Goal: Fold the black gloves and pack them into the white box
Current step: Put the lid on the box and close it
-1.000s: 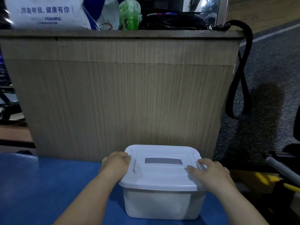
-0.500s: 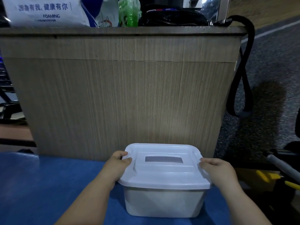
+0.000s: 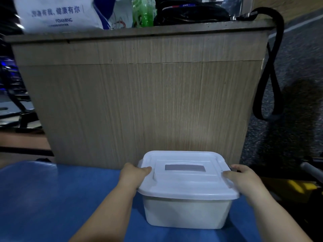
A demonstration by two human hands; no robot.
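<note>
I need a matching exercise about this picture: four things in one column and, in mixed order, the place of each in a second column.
1 white box
2 green bottle
3 black strap
4 left hand

A hangs from the wooden counter's right end
B grips the lid's left edge
C stands on the blue table
D stands on top of the counter

Pairs: 1-C, 2-D, 3-A, 4-B
</note>
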